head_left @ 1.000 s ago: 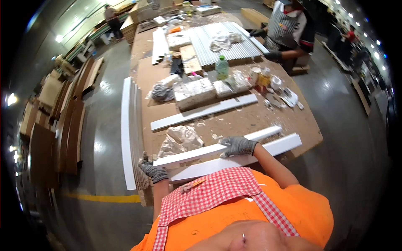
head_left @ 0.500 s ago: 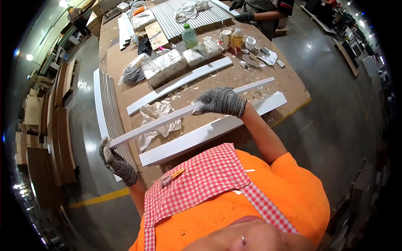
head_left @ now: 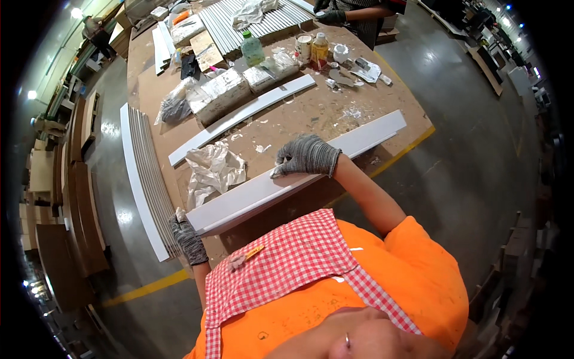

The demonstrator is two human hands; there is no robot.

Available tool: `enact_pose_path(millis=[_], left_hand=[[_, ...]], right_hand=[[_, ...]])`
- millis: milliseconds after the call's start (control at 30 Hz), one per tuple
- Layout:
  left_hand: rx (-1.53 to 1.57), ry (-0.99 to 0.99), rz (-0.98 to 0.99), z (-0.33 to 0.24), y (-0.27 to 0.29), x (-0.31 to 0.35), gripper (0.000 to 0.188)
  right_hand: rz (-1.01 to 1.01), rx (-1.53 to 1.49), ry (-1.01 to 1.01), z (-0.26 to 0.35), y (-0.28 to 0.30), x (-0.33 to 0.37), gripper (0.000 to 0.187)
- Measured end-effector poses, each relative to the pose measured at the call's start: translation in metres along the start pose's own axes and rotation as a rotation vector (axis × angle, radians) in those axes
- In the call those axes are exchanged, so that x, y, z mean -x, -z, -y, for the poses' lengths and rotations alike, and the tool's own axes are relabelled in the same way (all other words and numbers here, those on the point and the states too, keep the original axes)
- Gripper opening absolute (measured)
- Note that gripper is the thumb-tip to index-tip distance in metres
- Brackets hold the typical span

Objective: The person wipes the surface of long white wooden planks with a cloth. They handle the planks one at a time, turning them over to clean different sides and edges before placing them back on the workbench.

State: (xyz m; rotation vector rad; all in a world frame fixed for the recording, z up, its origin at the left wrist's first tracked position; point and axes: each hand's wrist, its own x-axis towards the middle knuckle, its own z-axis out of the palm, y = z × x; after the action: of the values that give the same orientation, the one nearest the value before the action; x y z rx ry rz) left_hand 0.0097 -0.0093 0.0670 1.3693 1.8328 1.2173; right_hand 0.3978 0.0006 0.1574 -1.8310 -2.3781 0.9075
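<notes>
A long white board (head_left: 293, 179) lies slantwise near the front edge of the table, its broad face showing. My right hand (head_left: 308, 157), in a grey knit glove, is closed on its far edge near the middle, with the thumb and fingers curled. At the board's left end my left hand (head_left: 189, 240), gloved alike, is closed around the corner; part of its fingers is hidden. A second white edge shows just under the board on my side. Behind it, a crumpled cream cloth or sheet (head_left: 215, 170) touches or nearly touches the board.
Another white strip (head_left: 239, 119) lies farther back, before plaster-caked blocks (head_left: 220, 96). A stack of white-edged boards (head_left: 143, 179) lines the table's left side. Bottles (head_left: 252, 49) and a can (head_left: 303, 49) stand beyond. A co-worker's gloved hand (head_left: 330, 17) is at the far right.
Both hands have lowered the board toward me, over the one at the table edge. Its narrow edge faced up before; now its broad face shows. My left hand moved right.
</notes>
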Motion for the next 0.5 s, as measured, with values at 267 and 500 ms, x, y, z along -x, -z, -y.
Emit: enact_pose_path(millis=[267,500], left_hand=[[-0.401,-0.09,-0.077,0.046,-0.001,-0.01,0.033],[-0.674,-0.121,-0.049,0.062,0.007,-0.016,0.028]], right_hand=[[-0.15,0.033,0.062,-0.007,-0.044,-0.01,0.05],[-0.235,0.176,0.158,0.0,-0.052,0.019,0.07]])
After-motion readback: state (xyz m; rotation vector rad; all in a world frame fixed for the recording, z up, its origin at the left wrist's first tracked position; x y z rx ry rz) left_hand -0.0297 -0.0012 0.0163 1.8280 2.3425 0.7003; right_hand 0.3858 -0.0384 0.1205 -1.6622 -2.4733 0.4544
